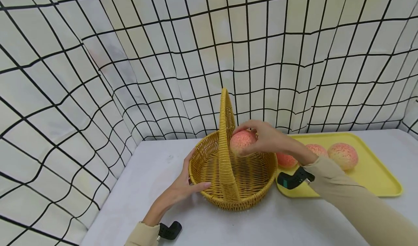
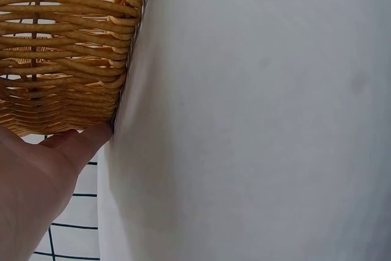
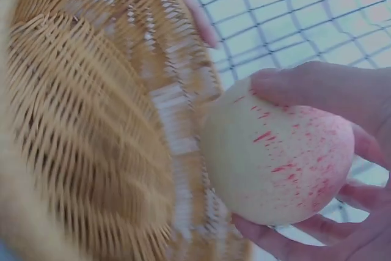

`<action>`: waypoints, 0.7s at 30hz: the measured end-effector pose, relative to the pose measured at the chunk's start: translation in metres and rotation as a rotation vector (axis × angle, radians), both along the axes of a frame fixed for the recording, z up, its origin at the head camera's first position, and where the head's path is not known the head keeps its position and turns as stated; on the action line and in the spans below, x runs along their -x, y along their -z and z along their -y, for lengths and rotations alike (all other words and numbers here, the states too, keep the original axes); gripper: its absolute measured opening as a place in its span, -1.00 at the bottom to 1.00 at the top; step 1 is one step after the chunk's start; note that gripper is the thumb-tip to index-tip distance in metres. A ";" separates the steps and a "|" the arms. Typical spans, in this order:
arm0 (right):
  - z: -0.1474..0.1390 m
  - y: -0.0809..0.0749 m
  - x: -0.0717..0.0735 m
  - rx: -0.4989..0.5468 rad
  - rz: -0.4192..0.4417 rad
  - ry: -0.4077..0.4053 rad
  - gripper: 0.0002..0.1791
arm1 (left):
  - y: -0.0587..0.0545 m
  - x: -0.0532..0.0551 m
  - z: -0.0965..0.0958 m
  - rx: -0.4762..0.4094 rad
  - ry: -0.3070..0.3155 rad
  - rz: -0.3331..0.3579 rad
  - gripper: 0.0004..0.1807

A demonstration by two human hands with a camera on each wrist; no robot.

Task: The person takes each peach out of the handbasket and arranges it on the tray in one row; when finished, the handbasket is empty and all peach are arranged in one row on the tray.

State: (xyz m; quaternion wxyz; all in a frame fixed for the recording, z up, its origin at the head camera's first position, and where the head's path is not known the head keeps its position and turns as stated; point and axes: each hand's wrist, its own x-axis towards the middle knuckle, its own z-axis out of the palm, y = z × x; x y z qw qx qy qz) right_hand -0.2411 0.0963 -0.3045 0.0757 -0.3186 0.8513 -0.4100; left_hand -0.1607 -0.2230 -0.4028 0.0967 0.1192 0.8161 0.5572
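A round pink-and-cream peach (image 1: 242, 142) is in my right hand (image 1: 269, 139), gripped between thumb and fingers above the right half of a wicker basket (image 1: 209, 197). Seen from the right wrist, the peach (image 3: 275, 157) is pale on one side and flecked red on the other, in front of the woven wall. My left hand (image 1: 181, 182) holds the basket at its left side, thumb over the near-left rim and fingers along the outer wall. In the left wrist view its fingertips (image 2: 95, 137) reach low on the weave, close to the table. The basket's tall handle (image 1: 225, 144) arches upright.
A yellow tray (image 1: 375, 180) stands right of the basket, carrying peaches (image 1: 343, 156), some partly covered by my right arm. The white table (image 1: 140, 173) lies beneath everything. White sheeting with black netting (image 1: 261, 57) rises behind and at the left.
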 end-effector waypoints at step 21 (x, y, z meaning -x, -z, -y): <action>-0.279 0.046 -0.042 0.055 -0.226 0.687 -0.31 | 0.001 -0.001 0.000 0.019 -0.002 -0.007 0.31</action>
